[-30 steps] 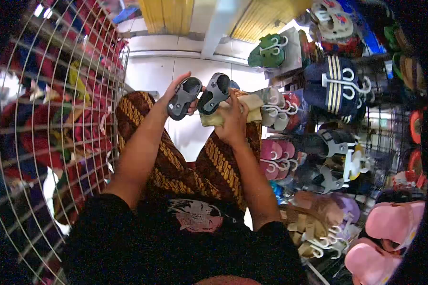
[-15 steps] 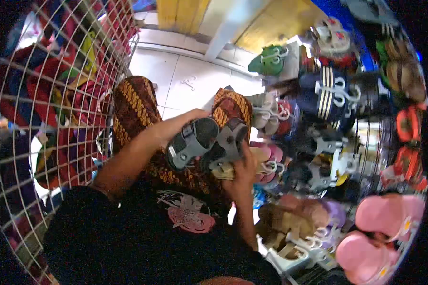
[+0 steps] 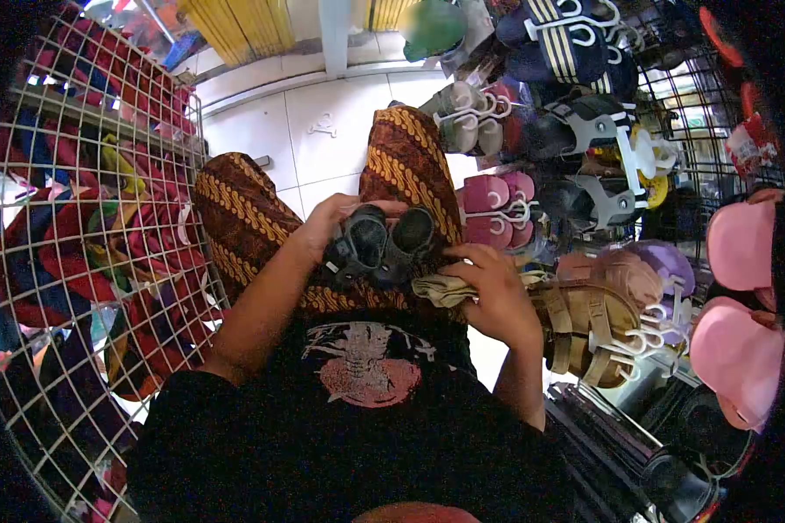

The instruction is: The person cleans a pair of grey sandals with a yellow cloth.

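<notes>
A pair of dark grey and black sandals [image 3: 366,237] is held over my lap, with their rounded ends side by side. My left hand [image 3: 330,220] is closed on them from the far left side, its fingers partly hidden behind them. My right hand [image 3: 499,295] grips a crumpled beige cloth [image 3: 445,289] just right of the sandals, apart from them. Beneath both hands are my brown and yellow patterned trousers [image 3: 407,161].
A wire grid rack [image 3: 161,144] with colourful goods stands on my left. To the right hang pink sandals [image 3: 488,228], brown sandals [image 3: 589,327], and striped navy slides [image 3: 554,52] on white hangers. One loose white hanger [image 3: 323,125] lies on the tiled floor.
The sandals have turned, from showing their straps to showing their rounded ends. My right hand has drawn away from them to the right with the cloth. The view has shifted.
</notes>
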